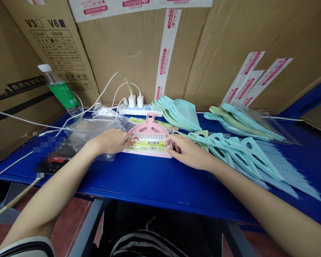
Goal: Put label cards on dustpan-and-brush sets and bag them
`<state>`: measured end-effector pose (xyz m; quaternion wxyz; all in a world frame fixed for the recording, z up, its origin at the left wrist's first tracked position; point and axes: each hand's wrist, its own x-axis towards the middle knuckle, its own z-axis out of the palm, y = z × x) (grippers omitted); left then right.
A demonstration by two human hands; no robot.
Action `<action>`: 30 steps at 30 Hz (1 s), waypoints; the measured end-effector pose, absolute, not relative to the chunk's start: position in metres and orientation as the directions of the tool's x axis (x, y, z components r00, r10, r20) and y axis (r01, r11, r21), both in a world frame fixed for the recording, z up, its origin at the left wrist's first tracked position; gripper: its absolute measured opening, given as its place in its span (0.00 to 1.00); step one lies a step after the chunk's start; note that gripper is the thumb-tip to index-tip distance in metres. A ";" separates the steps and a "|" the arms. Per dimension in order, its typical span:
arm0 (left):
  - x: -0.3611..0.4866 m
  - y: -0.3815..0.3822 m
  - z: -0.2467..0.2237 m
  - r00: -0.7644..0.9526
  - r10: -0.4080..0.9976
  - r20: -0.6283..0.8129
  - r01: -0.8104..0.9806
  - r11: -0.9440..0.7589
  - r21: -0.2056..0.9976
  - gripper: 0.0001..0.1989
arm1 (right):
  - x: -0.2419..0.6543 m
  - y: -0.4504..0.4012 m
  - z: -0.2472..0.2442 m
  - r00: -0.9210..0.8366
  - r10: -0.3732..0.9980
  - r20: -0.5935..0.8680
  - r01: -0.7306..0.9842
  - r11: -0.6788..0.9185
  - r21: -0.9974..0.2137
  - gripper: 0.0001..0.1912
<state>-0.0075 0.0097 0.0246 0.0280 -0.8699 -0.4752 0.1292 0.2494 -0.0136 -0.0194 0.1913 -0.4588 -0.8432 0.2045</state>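
Note:
A pink dustpan and brush set [149, 130] lies on the blue table with its handle pointing away from me. Across its front runs a printed label card [147, 143] with red mushrooms and a barcode. My left hand [114, 140] is closed at the left edge of the set, its fingertips at the card's end. At the right edge, my right hand [186, 148] pinches the set's side with thumb and curled fingers. Clear plastic bags [96, 125] lie beside my left hand. Behind the set, more label cards [166, 125] are partly covered.
Teal and green dustpans [186, 110] are stacked behind, with more [246, 123] at the right. Several teal brushes [246, 153] lie near my right forearm. A power strip [147, 112] with cables, a bottle [62, 93] and a cardboard wall [133, 46] stand behind.

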 end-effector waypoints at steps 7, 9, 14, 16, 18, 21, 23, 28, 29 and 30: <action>-0.009 0.009 0.024 0.525 0.830 -0.187 0.808 -0.555 -0.196 0.13 | 0.245 -0.011 -0.023 -0.446 0.874 0.194 0.581 0.447 -0.680 0.06; -0.008 0.008 0.025 0.518 0.833 -0.193 0.812 -0.550 -0.193 0.13 | 0.244 -0.011 -0.024 -0.428 0.889 0.164 0.514 0.389 -0.764 0.06; -0.004 0.006 0.027 0.481 0.846 -0.228 0.821 -0.527 -0.222 0.14 | 0.241 -0.012 -0.026 -0.387 0.917 0.096 0.206 0.187 -0.961 0.12; -0.004 0.006 0.028 0.481 0.844 -0.237 0.813 -0.531 -0.241 0.14 | 0.240 -0.013 -0.025 -0.366 0.924 0.112 0.101 0.159 -0.982 0.19; -0.004 0.006 0.028 0.493 0.838 -0.233 0.805 -0.541 -0.241 0.14 | 0.238 -0.015 -0.024 -0.347 0.932 0.106 0.022 0.121 -0.992 0.27; -0.006 0.007 0.026 0.520 0.829 -0.206 0.793 -0.558 -0.242 0.15 | 0.235 -0.017 -0.024 -0.289 0.956 0.054 -0.058 0.039 -0.998 0.38; -0.006 0.007 0.025 0.539 0.820 -0.192 0.784 -0.571 -0.243 0.15 | 0.233 -0.020 -0.024 -0.248 0.969 0.013 -0.095 -0.011 -0.995 0.45; -0.007 0.005 0.024 0.595 0.787 -0.166 0.764 -0.617 -0.187 0.15 | 0.230 -0.024 -0.023 -0.258 0.963 -0.075 -0.104 -0.105 -0.989 0.60; -0.007 0.005 0.024 0.598 0.784 -0.167 0.763 -0.621 -0.182 0.15 | 0.229 -0.024 -0.022 -0.271 0.958 -0.093 -0.104 -0.125 -0.987 0.60; -0.007 0.005 0.024 0.601 0.781 -0.167 0.761 -0.624 -0.179 0.15 | 0.229 -0.024 -0.022 -0.281 0.954 -0.107 -0.109 -0.143 -0.984 0.58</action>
